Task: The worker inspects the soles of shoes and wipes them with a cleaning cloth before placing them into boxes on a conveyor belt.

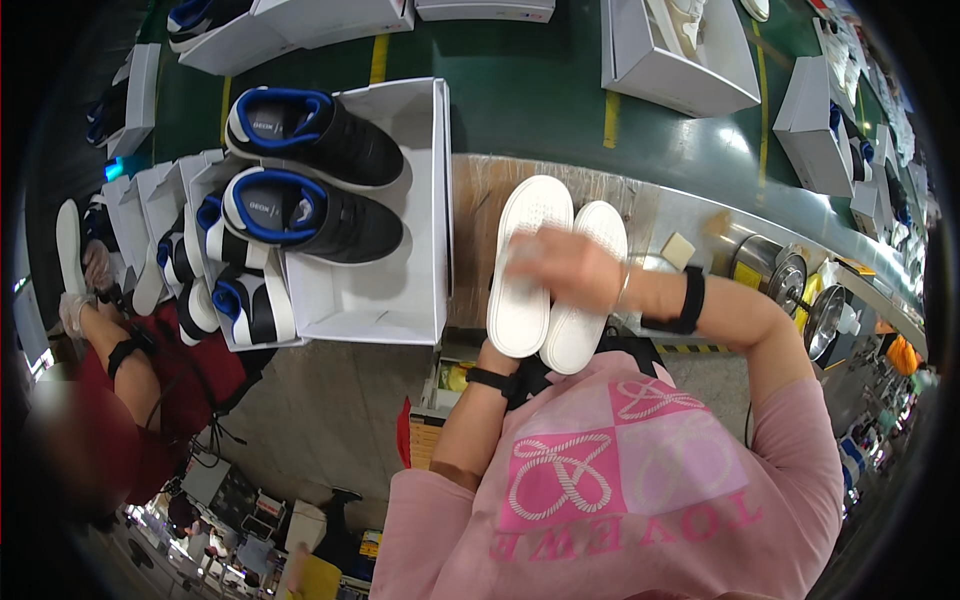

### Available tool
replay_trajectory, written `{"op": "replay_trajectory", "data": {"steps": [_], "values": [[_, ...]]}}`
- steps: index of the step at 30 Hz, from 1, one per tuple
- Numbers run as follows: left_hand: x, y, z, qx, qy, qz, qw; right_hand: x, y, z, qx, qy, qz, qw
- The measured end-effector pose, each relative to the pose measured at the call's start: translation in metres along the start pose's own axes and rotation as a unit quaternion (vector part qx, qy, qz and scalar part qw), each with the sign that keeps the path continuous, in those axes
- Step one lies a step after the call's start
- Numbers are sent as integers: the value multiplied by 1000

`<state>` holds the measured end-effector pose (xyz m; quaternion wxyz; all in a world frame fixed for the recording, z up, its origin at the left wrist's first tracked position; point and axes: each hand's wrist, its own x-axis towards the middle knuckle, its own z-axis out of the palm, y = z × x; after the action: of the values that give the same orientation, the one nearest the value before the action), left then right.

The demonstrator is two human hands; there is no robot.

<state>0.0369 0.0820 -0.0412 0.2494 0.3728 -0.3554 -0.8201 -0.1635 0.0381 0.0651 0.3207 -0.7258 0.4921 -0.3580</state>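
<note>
Two pale soles face up side by side in front of me: the left sole (518,310) and the right sole (575,338). Their uppers are turned away, so the kind of shoe stays hidden. My left hand (494,357) reaches in under the heel of the left sole and holds the pair from below; its fingers are out of sight. Across the middle of both soles lies my right hand (572,268), smeared by motion, and whether anything is in its fingers does not show. A white box (425,290) to the left holds two black shoes (335,222) with blue linings.
More boxed shoes stand at the far left, where a co-worker's gloved hand (73,312) shows. On the green belt (520,95) beyond are white boxes, including one with cream shoes (680,25). A pale block (678,250) and a metal container (770,268) sit at the right.
</note>
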Motion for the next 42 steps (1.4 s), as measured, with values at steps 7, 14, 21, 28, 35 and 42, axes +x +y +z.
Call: {"op": "replay_trajectory", "data": {"steps": [7,14,21,28,35,42], "values": [[-12,-7,-19,220,23,40,975,1,51,-22,-13,76,125,989],[-2,-14,-35,101,-101,-99,985,-26,-8,-4,11,13,7,1000],[-10,25,-3,28,-13,-75,997,7,61,-25,-35,133,185,973],[-5,18,1,-26,-29,-78,996,35,22,-4,58,73,131,987],[7,-36,-31,-75,-86,-120,986,45,58,-31,-27,66,342,937],[6,-34,-14,-186,-72,-130,971,45,47,-24,30,116,238,964]]}}
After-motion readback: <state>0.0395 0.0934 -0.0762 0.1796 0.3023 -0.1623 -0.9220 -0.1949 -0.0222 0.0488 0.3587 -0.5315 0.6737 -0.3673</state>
